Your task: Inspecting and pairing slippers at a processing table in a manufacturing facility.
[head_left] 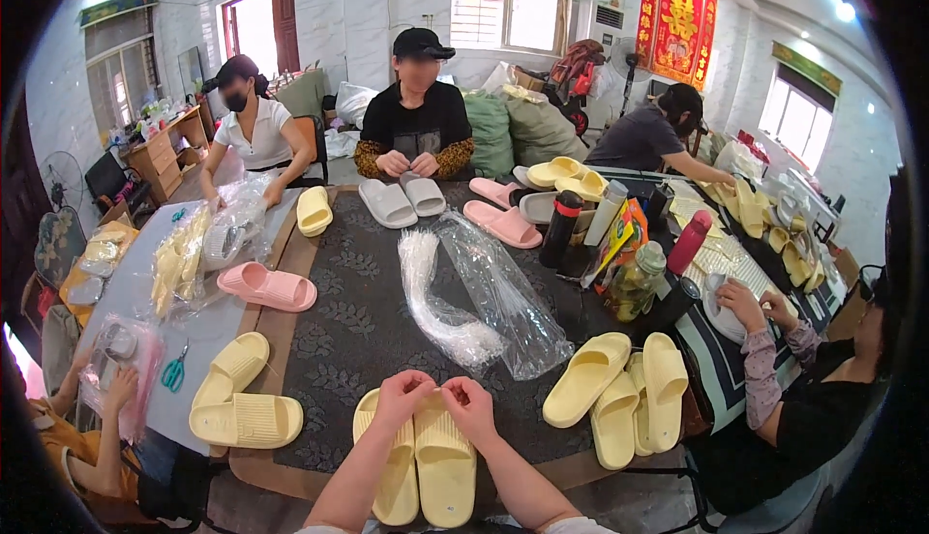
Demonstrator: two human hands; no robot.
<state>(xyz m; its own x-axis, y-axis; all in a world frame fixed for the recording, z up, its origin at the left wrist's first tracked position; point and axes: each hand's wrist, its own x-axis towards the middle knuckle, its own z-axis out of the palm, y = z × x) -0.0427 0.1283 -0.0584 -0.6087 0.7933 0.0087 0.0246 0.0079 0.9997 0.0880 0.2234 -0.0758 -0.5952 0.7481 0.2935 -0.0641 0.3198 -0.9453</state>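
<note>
A pair of pale yellow slippers lies side by side at the near edge of the table, a left slipper [395, 490] and a right slipper [446, 486]. Over their straps, my left hand [404, 400] and my right hand [468, 412] meet with fingertips pinched close together. Whatever is between the fingers is too small to make out. Just beyond my hands lies a bundle of thin whitish plastic strands [419, 278], partly in clear wrapping. Beside it is a crumpled clear plastic bag [518, 316].
More yellow slippers lie left [247, 420] and right [616, 418] of me. A pink slipper [268, 286], green-handled scissors [174, 371], a black bottle [561, 229] and a jar [636, 282] stand or lie around. Across the table a person handles grey slippers [388, 203]; other people work at both sides.
</note>
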